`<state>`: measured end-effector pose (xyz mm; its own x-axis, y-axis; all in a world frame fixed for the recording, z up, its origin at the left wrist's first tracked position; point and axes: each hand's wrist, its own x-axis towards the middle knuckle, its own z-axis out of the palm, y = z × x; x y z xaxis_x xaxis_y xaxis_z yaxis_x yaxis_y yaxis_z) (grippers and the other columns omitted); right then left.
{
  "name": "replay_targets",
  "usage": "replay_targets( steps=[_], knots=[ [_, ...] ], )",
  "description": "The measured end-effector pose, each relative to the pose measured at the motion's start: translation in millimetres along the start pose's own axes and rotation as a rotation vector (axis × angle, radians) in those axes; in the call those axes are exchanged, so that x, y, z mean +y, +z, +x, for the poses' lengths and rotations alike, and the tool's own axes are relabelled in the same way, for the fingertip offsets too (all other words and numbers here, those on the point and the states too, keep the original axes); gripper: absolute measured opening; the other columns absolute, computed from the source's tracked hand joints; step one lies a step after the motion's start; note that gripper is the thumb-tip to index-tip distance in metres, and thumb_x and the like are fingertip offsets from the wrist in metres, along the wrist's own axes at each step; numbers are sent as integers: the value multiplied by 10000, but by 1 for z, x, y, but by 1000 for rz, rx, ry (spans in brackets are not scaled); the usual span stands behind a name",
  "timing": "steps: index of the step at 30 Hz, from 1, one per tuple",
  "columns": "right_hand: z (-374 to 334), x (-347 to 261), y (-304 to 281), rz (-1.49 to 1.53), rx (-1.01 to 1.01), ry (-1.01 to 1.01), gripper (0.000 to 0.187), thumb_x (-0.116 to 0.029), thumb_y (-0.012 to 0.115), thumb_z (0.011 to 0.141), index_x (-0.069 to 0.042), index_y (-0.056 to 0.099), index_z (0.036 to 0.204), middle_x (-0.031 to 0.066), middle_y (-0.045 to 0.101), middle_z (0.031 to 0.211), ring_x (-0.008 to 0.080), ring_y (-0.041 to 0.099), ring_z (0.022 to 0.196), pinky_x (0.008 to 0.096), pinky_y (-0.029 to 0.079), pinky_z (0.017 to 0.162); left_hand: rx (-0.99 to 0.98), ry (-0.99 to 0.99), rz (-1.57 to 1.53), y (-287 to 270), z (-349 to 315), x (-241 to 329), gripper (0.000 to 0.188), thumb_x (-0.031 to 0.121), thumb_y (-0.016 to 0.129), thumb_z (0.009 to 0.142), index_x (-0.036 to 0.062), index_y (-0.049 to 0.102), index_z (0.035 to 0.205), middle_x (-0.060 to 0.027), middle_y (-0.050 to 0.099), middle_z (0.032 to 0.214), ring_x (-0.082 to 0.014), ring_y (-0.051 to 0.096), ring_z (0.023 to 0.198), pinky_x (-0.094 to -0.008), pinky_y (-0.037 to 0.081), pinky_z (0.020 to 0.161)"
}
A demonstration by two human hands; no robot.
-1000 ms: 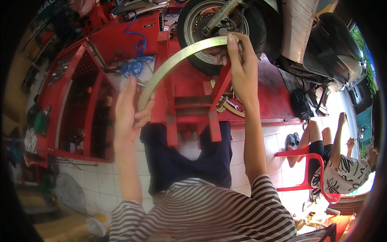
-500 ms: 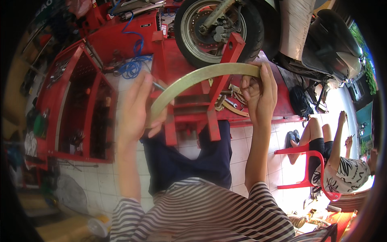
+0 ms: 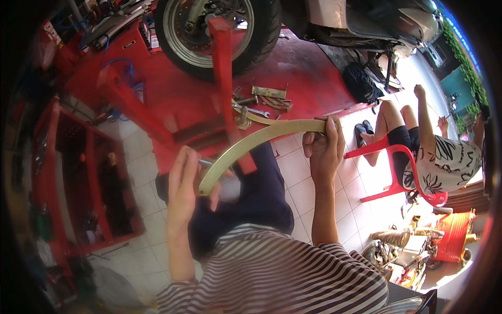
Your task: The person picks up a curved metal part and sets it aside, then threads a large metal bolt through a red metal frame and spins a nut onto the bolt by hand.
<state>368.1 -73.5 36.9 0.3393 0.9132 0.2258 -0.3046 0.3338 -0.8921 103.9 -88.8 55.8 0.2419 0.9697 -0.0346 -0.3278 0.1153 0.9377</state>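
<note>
The left hand (image 3: 183,191) and right hand (image 3: 325,154) grip opposite ends of that curved, gold-coloured metal strip (image 3: 277,129); I'd support both evenly.

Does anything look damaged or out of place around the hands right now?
The loose metal parts and wrench lie jumbled on the red platform, which looks untidy. The curved strip shows no clear damage; whether its bend is intended, I can't tell.
</note>
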Motion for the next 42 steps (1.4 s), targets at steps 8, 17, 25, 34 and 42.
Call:
replay_targets(
  steps=[8, 17, 25, 34, 42],
  knots=[
    [1, 6, -49, -56, 106, -26, 305, -283, 374, 1049, -3, 496, 1050, 109, 547, 671, 146, 500, 502, 250, 408, 464, -40, -83, -87, 24, 37, -36, 274, 286, 320, 1055, 94, 359, 865, -292, 627, 824, -183, 509, 451, -302, 441, 334],
    [-2, 12, -82, -54, 184, 3, 313, -298, 408, 1034, -1, 505, 1037, 97, 545, 667, 138, 493, 494, 246, 405, 444, -154, -160, -35, 35, 37, -56, 273, 294, 329, 1064, 65, 394, 931, -242, 682, 891, -177, 586, 511, -260, 478, 487],
    [12, 42, -104, -58, 336, -11, 308, -291, 417, 1026, 2, 511, 1019, 83, 547, 699, 134, 509, 566, 246, 387, 511, 14, -70, 114, 29, 63, -102, 217, 229, 398, 1054, 42, 474, 976, -73, 577, 893, -213, 667, 891, -287, 553, 634],
    [5, 56, -143, 34, 450, -81, 267, -266, 432, 1024, -13, 511, 997, 64, 531, 747, 104, 490, 587, 226, 355, 495, -34, 30, 134, 23, 71, -124, 201, 210, 374, 1058, 44, 460, 985, -185, 668, 1047, -179, 651, 878, -279, 520, 723],
    [-1, 62, -138, -35, 392, -11, 227, -228, 450, 1017, -13, 522, 1012, 41, 514, 763, 98, 493, 641, 219, 355, 532, -166, -112, -5, 46, 69, -125, 216, 210, 345, 1066, 23, 437, 1011, -164, 611, 943, -263, 690, 846, -322, 553, 745]
  ],
)
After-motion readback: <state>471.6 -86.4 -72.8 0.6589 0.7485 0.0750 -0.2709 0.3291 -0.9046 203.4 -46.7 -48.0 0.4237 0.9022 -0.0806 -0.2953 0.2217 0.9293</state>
